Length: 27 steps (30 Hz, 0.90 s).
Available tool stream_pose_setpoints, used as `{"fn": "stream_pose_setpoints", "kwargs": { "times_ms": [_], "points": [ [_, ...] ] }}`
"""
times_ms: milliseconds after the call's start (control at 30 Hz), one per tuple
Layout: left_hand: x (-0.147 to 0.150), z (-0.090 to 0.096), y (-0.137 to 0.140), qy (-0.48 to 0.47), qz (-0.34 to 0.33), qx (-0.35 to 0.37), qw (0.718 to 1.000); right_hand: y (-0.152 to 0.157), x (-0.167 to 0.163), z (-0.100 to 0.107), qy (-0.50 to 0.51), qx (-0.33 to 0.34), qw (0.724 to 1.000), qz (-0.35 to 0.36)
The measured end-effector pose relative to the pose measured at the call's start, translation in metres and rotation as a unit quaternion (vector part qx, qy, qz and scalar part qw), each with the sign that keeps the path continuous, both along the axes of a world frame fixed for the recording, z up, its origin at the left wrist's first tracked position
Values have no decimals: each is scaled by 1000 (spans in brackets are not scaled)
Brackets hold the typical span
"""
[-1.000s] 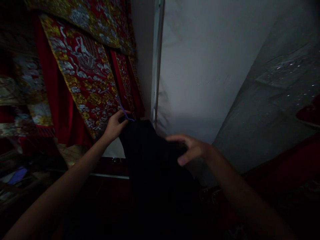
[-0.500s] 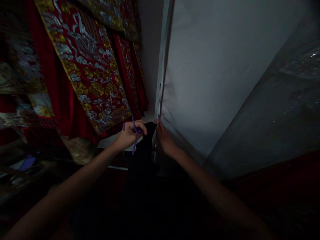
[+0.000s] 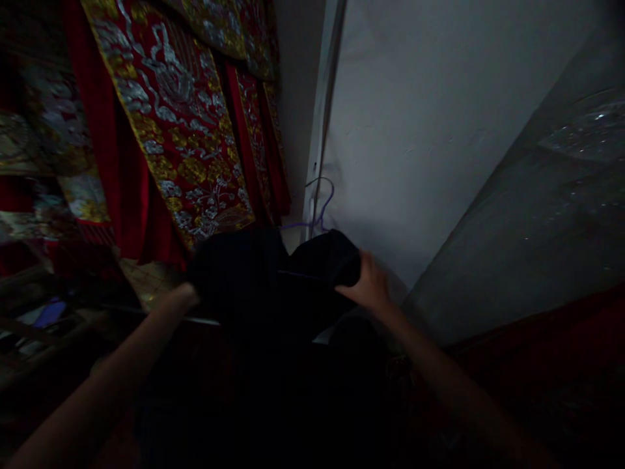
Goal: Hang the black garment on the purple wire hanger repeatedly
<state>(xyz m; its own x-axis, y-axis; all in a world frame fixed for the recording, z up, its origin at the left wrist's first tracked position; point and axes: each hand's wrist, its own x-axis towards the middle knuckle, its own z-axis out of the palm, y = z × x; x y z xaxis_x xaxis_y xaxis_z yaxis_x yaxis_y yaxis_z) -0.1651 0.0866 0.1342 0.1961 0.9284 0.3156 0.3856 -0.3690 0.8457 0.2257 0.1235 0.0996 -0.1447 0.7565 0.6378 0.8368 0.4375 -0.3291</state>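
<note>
A black garment (image 3: pixel 303 299) is spread in front of me below a purple clothes hanger (image 3: pixel 328 203). The hanger's hook is up against a pale vertical edge (image 3: pixel 318 117), and its lower part runs into the cloth. My right hand (image 3: pixel 371 285) grips the garment's right side, thumb in front and fingers behind the fabric. On the left side, my left hand (image 3: pixel 188 294) reaches into or behind the cloth. Only the wrist area shows there, and its fingers are hidden. Dim light leaves the garment's folds hard to make out.
Red hangings (image 3: pixel 195 150) with gold and silver embroidery fill the upper left. A white panel (image 3: pixel 415 111) stands to the right, with a grey, sheet-like surface (image 3: pixel 547 202) beyond it. Cluttered items, one of them blue-purple (image 3: pixel 51 312), lie low on the left.
My hands have moved apart, the right one rightward and the left one leftward. The purple hanger, earlier at my left hand, now stands at the pale edge. The black garment is spread wider.
</note>
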Motion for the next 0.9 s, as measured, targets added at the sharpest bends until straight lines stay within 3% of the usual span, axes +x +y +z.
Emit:
{"fn": "stream_pose_setpoints", "kwargs": {
  "times_ms": [67, 133, 267, 333, 533, 700, 800, 900],
  "points": [
    [-11, -18, -3, -52, -21, -75, 996, 6, 19, 24, -2, 8, 998, -56],
    [-8, -28, 0, -119, 8, -121, 985, 13, 26, 54, -15, 13, 996, -82],
    [33, -32, 6, -160, 166, 1, 973, 17, 13, 99, -72, 34, 995, -55],
    [58, -34, 3, -146, 156, 28, 976, 14, 5, 104, -90, 42, 994, -41],
    [116, -33, 8, -60, 87, -23, 994, 5, 10, 75, -117, 65, 990, 47],
    [129, -18, 46, -125, 73, -35, 989, 9, 8, 53, -82, 84, 993, -1],
    [123, -18, 54, -161, 85, -56, 982, 12, -3, 37, -14, 92, 995, -29],
    [119, -27, 38, -197, 57, -94, 974, 8, -23, 9, 149, 96, 984, -34]
  ]
}}
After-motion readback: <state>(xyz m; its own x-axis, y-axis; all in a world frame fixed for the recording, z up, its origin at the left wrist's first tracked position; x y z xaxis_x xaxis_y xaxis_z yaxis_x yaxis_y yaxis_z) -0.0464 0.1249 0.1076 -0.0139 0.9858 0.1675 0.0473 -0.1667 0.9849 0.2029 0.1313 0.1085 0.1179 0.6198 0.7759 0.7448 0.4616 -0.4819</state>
